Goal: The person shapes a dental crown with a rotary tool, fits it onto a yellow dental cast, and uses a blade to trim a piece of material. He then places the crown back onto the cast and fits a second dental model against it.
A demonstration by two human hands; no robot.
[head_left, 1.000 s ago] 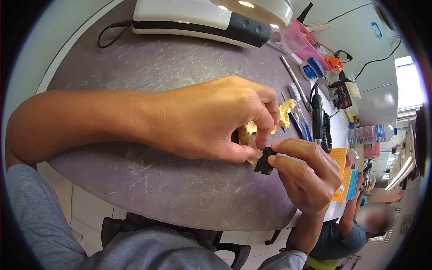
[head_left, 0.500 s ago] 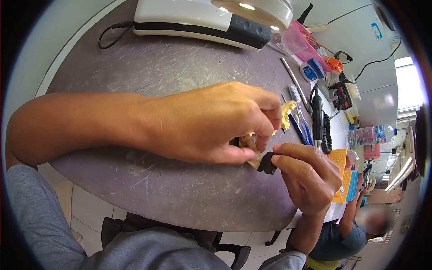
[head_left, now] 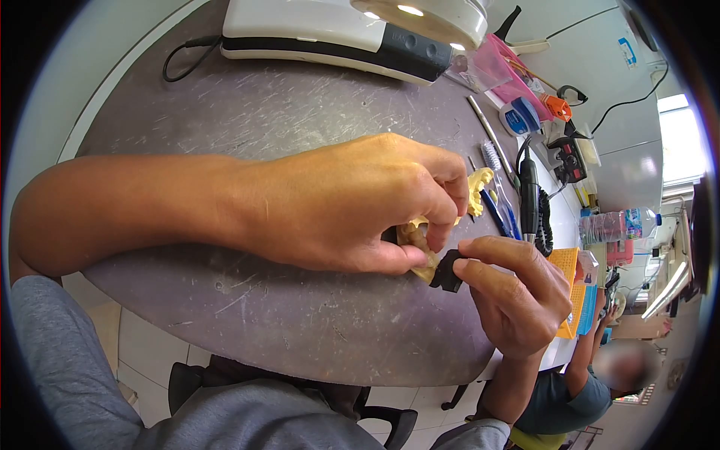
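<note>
My left hand (head_left: 375, 202) reaches across the table from the left, its thumb and fingers pinched around a yellowish, partly see-through dental piece (head_left: 429, 268). Most of that piece is hidden under the palm and fingers. My right hand (head_left: 517, 292) pinches a folded piece of black sandpaper (head_left: 448, 271) between thumb and fingertips. The sandpaper's left edge lies right at the end of the dental piece. Just beyond my left fingertips sits a pale yellow dental cast (head_left: 478, 187), partly covered by the hand.
Beyond the cast lie blue-handled tools (head_left: 501, 214), a small brush (head_left: 491, 156) and a black handpiece (head_left: 529, 187). A white-and-black device (head_left: 330, 45) stands at the back under a lamp (head_left: 427, 19). An orange basket (head_left: 566, 292) is at right, near another person (head_left: 562, 401).
My right hand and the black sandpaper have shifted very slightly at the end of the dental piece. My left hand keeps its grip, nearly still.
</note>
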